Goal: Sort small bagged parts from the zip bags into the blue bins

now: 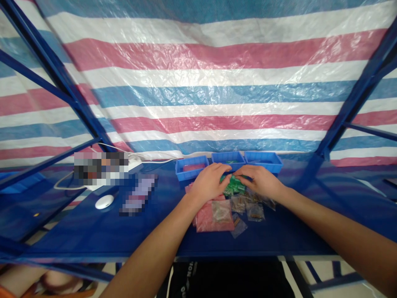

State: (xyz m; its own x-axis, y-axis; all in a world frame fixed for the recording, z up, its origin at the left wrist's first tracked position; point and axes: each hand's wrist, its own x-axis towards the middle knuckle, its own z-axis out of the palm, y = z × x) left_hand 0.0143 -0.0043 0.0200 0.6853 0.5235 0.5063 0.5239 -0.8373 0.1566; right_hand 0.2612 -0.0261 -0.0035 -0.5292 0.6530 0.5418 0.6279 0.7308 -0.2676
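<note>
1. Left hand [209,182] is sitting on top of a green packet [233,185], fingers curled and pressed together over its left end.
2. Right hand [260,180] is meeting it from the other side, fingertips bunched on the packet's right end. Can't tell if either hand is actually pinching it or just pressing down.
3. The green packet is lying on the blue table [93,231], just in front of the middle blue bin [228,154], with more bins left [190,174] and right [263,167].
4. Pink bags [214,215] and small clear bags [254,211] are piling up right below the hands.
5. A white round thing [104,202] is sitting well off to the left.
</note>
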